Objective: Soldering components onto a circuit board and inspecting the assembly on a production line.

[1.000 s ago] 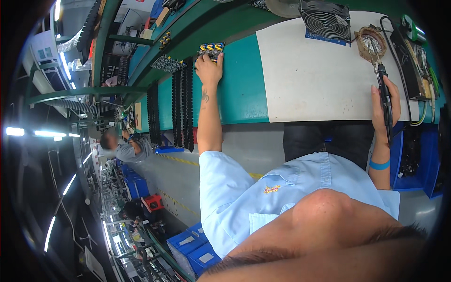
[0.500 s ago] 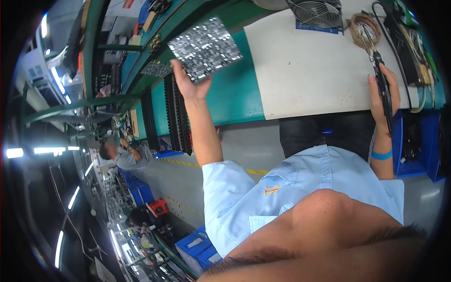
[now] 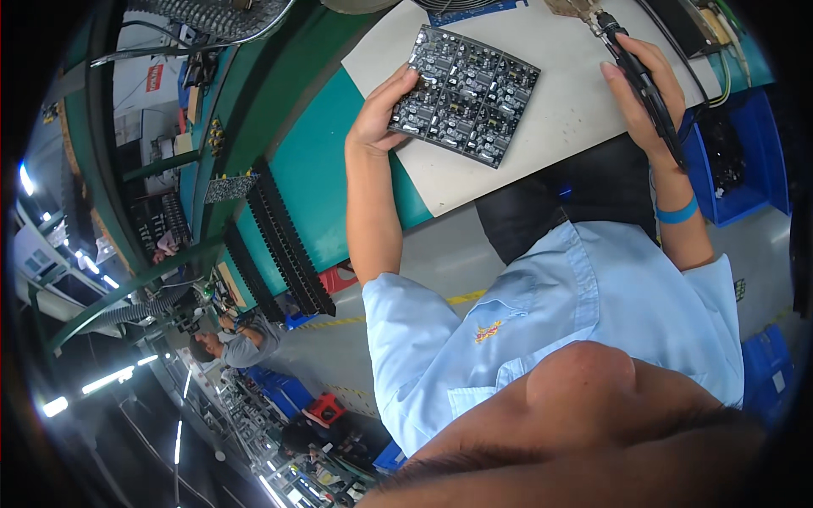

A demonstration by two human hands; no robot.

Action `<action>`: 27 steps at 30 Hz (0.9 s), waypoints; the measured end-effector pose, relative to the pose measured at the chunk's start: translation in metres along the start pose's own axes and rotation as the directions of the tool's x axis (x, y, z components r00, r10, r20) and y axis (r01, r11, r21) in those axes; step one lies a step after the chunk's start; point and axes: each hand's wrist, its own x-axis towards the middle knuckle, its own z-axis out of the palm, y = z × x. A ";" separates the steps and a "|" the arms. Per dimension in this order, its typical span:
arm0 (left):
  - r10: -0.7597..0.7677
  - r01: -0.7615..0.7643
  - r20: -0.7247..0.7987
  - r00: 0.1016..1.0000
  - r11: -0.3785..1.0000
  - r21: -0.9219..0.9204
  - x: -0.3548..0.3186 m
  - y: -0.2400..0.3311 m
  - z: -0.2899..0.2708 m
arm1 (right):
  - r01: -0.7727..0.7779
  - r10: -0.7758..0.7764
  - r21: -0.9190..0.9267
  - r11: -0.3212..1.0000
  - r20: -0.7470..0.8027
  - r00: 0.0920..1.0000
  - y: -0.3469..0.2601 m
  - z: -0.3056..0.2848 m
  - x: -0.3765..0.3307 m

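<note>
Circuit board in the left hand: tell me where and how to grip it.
Probably best by its left edge, coming from the person's left, where the left hand holds it: the circuit board is flat and thin, and small parts crowd its visible face.

Room to pass opens over the sheet between board and tool; leftward, racks block the surface.
</note>
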 end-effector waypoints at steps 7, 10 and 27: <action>0.029 -0.030 -0.006 1.000 0.996 -0.088 -0.003 -0.010 -0.009 | 0.012 -0.009 -0.072 0.997 0.032 0.999 0.000 0.002 -0.002; 0.043 -0.044 -0.026 0.999 0.998 -0.052 -0.003 -0.010 -0.006 | 0.016 -0.012 -0.087 0.996 0.043 0.999 0.001 0.002 -0.003; 0.085 -0.084 0.017 0.996 0.996 -0.015 -0.002 -0.013 -0.005 | -0.033 0.033 0.006 0.999 0.040 0.999 -0.009 0.002 0.000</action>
